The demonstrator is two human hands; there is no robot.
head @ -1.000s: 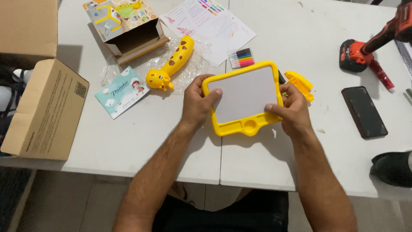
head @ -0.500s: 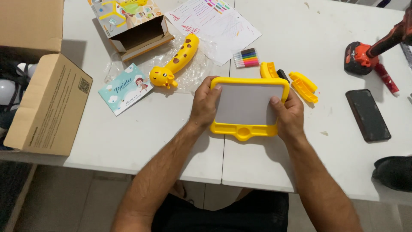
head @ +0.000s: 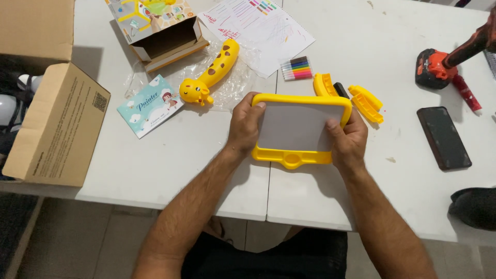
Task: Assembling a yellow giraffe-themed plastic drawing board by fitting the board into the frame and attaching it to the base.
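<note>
A yellow-framed drawing board (head: 299,126) with a white screen lies flat on the white table (head: 155,160), held at both sides. My left hand (head: 246,124) grips its left edge, thumb on the screen's corner. My right hand (head: 349,138) grips the right edge, thumb on the screen. A yellow giraffe-shaped part (head: 212,72) rests on clear plastic wrap to the upper left. Two yellow ribbed pieces (head: 366,102) and a black piece lie just behind the board. A pack of coloured markers (head: 296,68) sits beyond them.
An open printed toy box (head: 160,26), a light blue booklet (head: 150,105) and a scribbled paper sheet (head: 258,23) lie at the back. A brown cardboard box (head: 57,124) stands at the left edge. A black phone (head: 443,137) and a red power drill (head: 444,62) are on the right.
The board was tilted a second ago; both hands have turned it square and level on the table. The yellow pieces behind it have come into view.
</note>
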